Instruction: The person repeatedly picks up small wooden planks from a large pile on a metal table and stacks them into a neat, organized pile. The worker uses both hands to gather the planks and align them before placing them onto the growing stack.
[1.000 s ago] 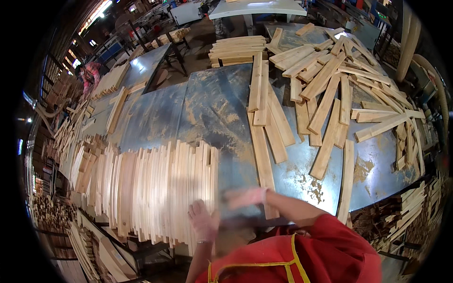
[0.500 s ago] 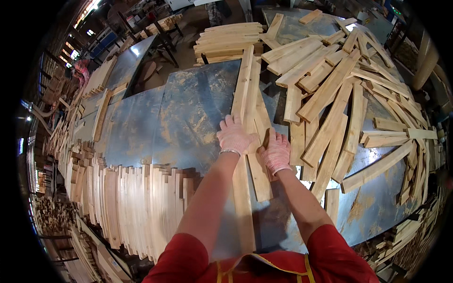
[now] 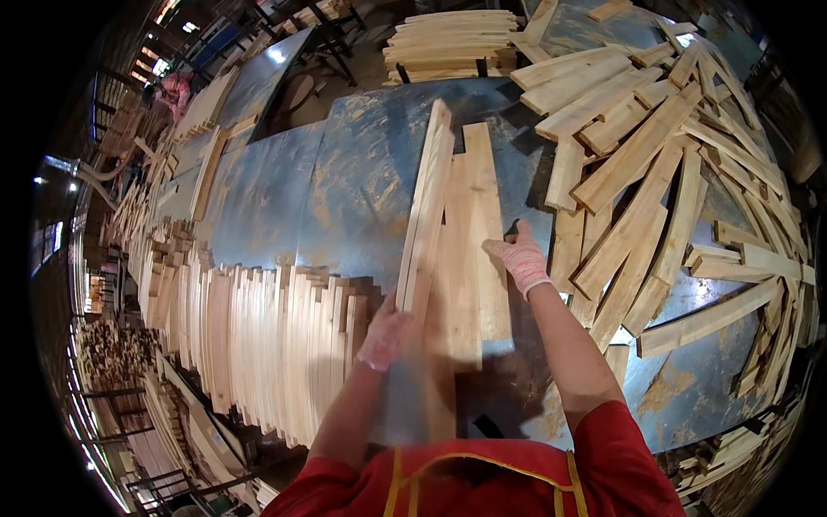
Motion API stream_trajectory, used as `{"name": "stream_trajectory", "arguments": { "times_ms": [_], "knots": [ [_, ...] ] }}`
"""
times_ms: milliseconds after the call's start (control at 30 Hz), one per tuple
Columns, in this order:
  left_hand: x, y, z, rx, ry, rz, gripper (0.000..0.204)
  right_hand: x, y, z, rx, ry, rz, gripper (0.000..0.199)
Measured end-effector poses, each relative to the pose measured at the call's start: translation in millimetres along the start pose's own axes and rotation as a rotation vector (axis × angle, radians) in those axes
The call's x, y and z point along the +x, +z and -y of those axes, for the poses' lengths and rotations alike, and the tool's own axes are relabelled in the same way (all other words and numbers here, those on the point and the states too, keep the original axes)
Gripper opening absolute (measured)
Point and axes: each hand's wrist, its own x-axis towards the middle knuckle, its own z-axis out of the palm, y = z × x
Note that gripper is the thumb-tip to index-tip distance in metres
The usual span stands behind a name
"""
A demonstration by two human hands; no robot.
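Pointing lengthwise away, slightly rightward, plank clasped by left hand (right hand loosely spread)

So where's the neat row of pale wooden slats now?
The row of pale wooden slats is lower left in the head view, along the near edge of the dusty blue-grey tabletop, just left of the pink-gloved left hand.

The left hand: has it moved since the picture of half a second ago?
Yes. Judged against the row of boards, the left hand has moved leftward and back toward the person, to near the row's right end.
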Motion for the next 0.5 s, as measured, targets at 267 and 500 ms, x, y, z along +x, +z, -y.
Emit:
{"name": "stream_trajectory", "arguments": {
  "times_ms": [267,500],
  "knots": [
    [-161,-46,145,0.445,-0.062,-0.264,0.086,-85,44,24,-0.487,-0.114,-0.125,0.065],
    [-138,-112,170,-0.45,0.121,0.369,0.056,-134,57,7,0.509,0.003,0.435,0.068]
  ]
}}
